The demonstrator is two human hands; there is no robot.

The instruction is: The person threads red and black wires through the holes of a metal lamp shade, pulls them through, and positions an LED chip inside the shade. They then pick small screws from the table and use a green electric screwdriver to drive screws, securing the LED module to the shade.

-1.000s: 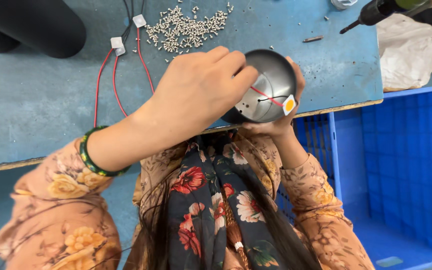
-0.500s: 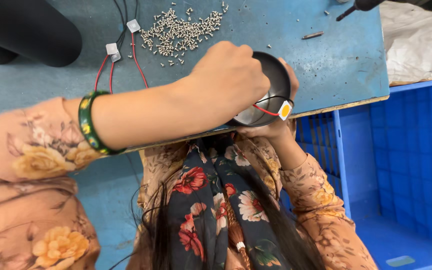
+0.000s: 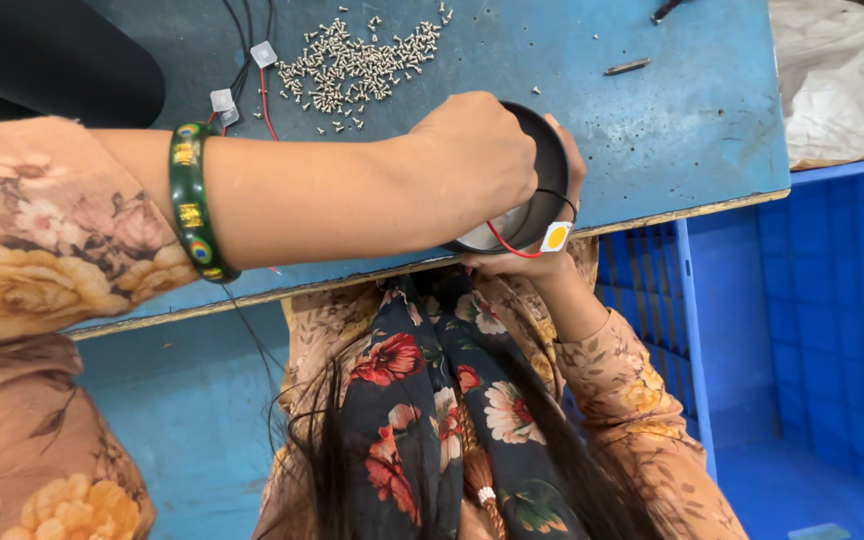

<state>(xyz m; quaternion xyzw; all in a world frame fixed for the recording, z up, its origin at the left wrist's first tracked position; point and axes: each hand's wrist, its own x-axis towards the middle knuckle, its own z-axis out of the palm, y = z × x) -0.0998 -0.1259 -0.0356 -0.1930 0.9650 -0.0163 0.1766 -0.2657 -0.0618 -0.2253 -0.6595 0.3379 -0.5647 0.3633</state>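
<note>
So the step looks like an assembly bit on a lamp housing (image 3: 537, 190), a round dark cup with a shiny inside, sitting centre-right of the frame right at the near edge of the blue worktable (image 3: 672, 110). The right hand (image 3: 552, 255) cradles it from underneath, fingers wrapped up around the rim. The left hand (image 3: 477, 160) comes in from the left and sits curled on top of the cup, fingertips tucked down inside; can't tell if they're pinching anything in there. A red wire (image 3: 505, 245) loops out of the bottom of the cup, next to a small white square with a yellow disc (image 3: 557, 236).

My guess is the next move needs fine fingertip work inside the cup while the lower hand keeps it steady.

Room-wise: the cup hangs half over the table edge, above the lap, with a blue crate (image 3: 832, 330) lower right. A pile of small silver screws (image 3: 362, 60) lies near the top centre, white connectors on wires (image 3: 222, 100) just left of it, and a big black cylinder (image 3: 62, 60) fills the upper left.
</note>
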